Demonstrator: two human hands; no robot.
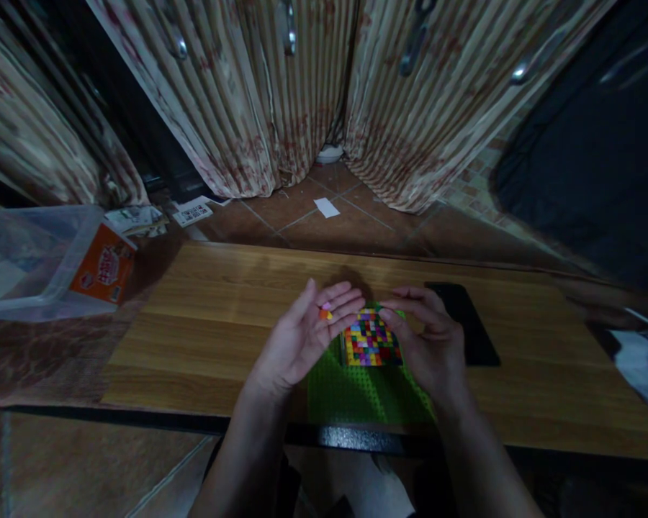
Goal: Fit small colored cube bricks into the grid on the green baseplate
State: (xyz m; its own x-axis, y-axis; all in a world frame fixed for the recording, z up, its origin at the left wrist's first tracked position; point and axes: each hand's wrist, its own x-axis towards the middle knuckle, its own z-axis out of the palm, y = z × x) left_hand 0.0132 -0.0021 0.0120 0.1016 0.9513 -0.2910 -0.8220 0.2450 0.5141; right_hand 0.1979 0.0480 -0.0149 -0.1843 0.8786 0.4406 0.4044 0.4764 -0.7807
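My left hand (299, 334) is turned palm up with its fingers stretched out, carrying a few tiny building bricks near the finger bases: an orange brick (322, 314), a yellow one and a pink brick (327, 306). My right hand (429, 338) is closed in a pinch, thumb against forefinger, over the right side of a block of many-coloured bricks (370, 339). What the pinch holds, if anything, is too small to make out. Under the block lies a green studded baseplate (356, 396), partly in shadow and partly covered by my right hand.
A black flat tablet-like object (469, 327) lies right of my right hand on the wooden table (205, 324). At the far left stands a clear plastic box (37, 288) with an orange label. Curtains (237, 108) hang behind; papers (327, 208) lie on the tiled floor.
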